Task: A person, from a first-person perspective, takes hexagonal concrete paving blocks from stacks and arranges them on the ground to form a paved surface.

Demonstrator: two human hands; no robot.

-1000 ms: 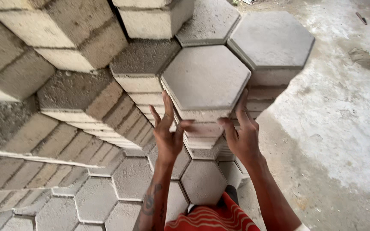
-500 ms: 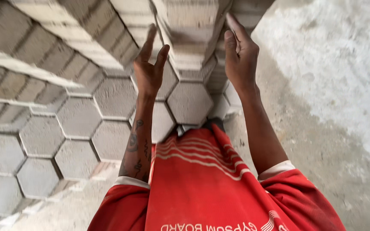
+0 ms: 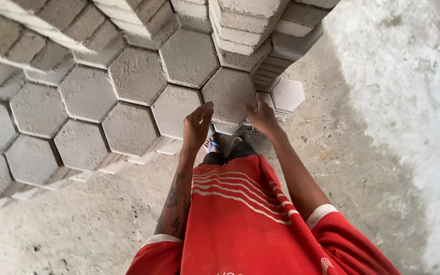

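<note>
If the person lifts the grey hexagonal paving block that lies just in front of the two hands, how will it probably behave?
The hexagonal block looks like thick cast concrete, so it is probably stiff and heavy for its size. Its rough, grainy top should resist slipping in the left hand and right hand. Flat faces make rolling unlikely, though its edges might chip if dropped.

Rough grey concrete floor (image 3: 77, 229), pale whitish patch along right side. Stacks of hexagonal concrete pavers (image 3: 138, 76) stand directly on floor, filling upper left, packed edge to edge. Single lighter hexagonal paver (image 3: 287, 94) lies flat beside stack's right edge.
</note>
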